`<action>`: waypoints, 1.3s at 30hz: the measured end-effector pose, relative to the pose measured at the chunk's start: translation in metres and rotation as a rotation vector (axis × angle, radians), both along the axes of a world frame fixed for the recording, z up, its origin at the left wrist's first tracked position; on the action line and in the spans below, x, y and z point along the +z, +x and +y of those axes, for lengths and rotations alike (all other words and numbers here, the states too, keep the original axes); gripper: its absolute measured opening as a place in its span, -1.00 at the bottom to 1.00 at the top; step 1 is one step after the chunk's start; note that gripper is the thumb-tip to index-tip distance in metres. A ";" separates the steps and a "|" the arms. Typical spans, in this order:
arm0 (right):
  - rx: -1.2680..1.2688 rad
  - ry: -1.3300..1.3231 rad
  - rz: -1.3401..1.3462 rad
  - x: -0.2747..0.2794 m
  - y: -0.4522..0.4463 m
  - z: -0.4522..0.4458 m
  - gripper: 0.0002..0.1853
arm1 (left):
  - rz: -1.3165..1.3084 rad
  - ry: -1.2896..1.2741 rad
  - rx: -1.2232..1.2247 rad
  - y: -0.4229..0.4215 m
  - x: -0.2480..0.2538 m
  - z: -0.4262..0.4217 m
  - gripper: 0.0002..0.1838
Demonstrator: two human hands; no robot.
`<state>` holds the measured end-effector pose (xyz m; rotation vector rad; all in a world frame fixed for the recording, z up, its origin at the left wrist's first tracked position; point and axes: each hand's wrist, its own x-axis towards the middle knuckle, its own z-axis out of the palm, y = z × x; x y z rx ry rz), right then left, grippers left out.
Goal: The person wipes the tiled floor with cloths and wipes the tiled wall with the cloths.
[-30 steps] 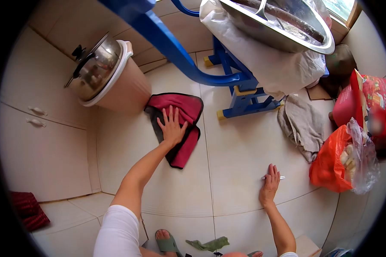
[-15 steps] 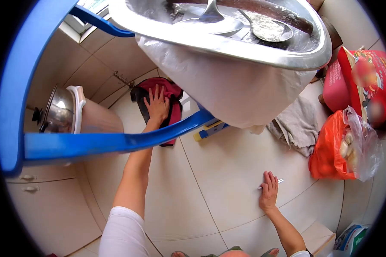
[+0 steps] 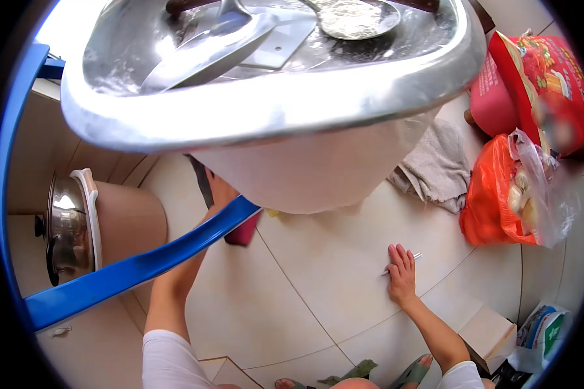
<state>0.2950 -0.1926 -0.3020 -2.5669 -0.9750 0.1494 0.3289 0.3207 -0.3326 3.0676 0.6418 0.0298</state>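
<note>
the fingers point(image 3: 400, 256) of your right hand point(image 3: 403, 280) are lying close together over a slim silvery stick point(image 3: 418, 255), gripping or not i can't tell, while your left hand point(image 3: 222, 189) is half hiding behind the metal basin point(image 3: 272, 113), fingers unseen, the dark red cloth point(image 3: 243, 233) peeking out beside that forearm.

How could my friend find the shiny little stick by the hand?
Start at the big pale tiled floor, then find the bare right hand resting on it. Poking out on both sides of its fingers is a thin, straight, silvery stick. Unlike the crumpled grey cloth farther up the picture, it is slim and shiny.
</note>
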 end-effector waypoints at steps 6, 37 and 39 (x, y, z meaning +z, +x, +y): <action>-0.010 0.007 0.004 0.001 0.000 0.003 -0.94 | 0.084 -0.249 -0.389 0.027 0.021 -0.054 -0.29; 0.002 0.058 -0.058 0.001 -0.007 0.004 -0.91 | 0.124 -0.287 -0.156 -0.254 0.048 -0.246 -0.24; 0.000 0.063 -0.068 -0.001 -0.007 0.003 -0.90 | 0.091 -0.370 -0.258 -0.269 0.053 -0.292 -0.24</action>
